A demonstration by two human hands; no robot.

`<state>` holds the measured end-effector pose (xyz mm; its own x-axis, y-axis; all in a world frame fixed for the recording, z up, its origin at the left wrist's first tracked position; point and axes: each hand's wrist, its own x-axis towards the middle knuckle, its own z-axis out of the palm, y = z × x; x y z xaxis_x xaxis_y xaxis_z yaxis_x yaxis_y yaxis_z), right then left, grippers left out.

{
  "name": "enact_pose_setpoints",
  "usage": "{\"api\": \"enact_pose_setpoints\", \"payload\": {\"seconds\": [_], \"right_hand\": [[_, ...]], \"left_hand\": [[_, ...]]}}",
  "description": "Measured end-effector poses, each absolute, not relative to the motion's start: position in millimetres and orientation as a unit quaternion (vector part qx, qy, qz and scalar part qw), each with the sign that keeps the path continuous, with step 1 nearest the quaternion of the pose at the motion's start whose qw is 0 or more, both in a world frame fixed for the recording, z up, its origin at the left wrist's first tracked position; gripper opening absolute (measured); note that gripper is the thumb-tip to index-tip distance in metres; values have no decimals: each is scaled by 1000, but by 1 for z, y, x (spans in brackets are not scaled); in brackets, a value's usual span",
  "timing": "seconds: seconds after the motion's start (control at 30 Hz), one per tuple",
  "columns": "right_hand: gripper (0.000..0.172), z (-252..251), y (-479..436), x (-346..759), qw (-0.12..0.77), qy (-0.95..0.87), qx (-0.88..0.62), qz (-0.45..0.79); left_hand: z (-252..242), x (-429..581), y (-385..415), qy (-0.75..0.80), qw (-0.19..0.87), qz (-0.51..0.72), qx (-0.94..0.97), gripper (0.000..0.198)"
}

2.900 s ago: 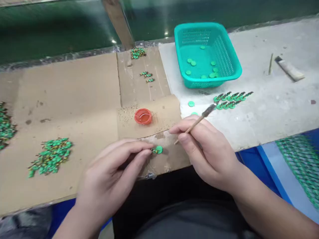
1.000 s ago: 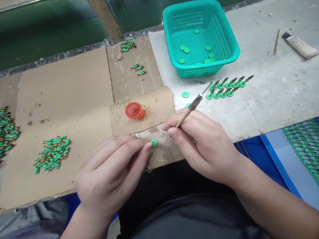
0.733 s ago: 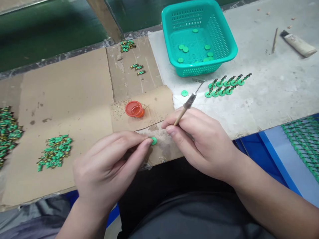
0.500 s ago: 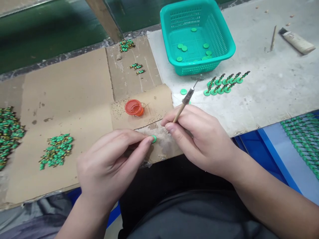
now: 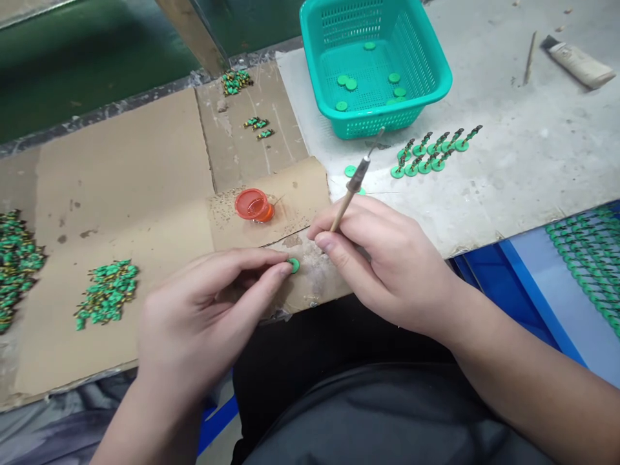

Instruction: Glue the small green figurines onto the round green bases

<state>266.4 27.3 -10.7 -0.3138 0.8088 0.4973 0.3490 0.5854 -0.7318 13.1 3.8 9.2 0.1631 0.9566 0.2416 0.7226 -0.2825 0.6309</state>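
Note:
Thumb and forefinger of my left hand [image 5: 198, 300] pinch a small round green disc [image 5: 294, 265] by its edge, just above the table's front edge. My right hand [image 5: 387, 261] is closed around a thin wooden-handled tool [image 5: 356, 177] with a grey wrapped section and a fine needle-like tip, which points up and away from me. The tool's tip is apart from the disc. Beyond my left hand stands a small red cup [image 5: 255, 205] with liquid in it. A loose green disc [image 5: 350, 171] lies past my right hand.
Several green discs lie in a teal basket [image 5: 436, 90]. To its right stand discs bearing small upright figures [image 5: 426, 166]. Loose green-and-gold figures [image 5: 109, 290] are piled on cardboard [image 5: 130, 174] at left. A tube [image 5: 578, 63] lies back right; finished-looking rows [image 5: 588, 265] sit lower right.
The whole scene has shifted slightly left and up in view. Both hands keep their grips, with the disc and the tool held much as before.

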Motion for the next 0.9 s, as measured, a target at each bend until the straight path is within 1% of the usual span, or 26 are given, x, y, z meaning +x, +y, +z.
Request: {"api": "enact_pose_setpoints", "payload": {"seconds": [0.13,0.23,0.33,0.6,0.9], "right_hand": [[22,-11,27,267,446,-766,-380,265],[22,-11,27,266,449,-765,-377,266],[23,-12,28,266,452,-764,-376,266],[23,-12,28,266,452,-765,-380,257],[22,-13,27,267,450,-765,-383,257]], "left_hand": [[15,0,4,556,178,297,756,13],[17,-5,9,549,198,315,748,9],[17,-3,15,527,197,317,764,2],[7,4,16,519,227,327,756,6],[5,3,15,504,221,318,772,8]]}}
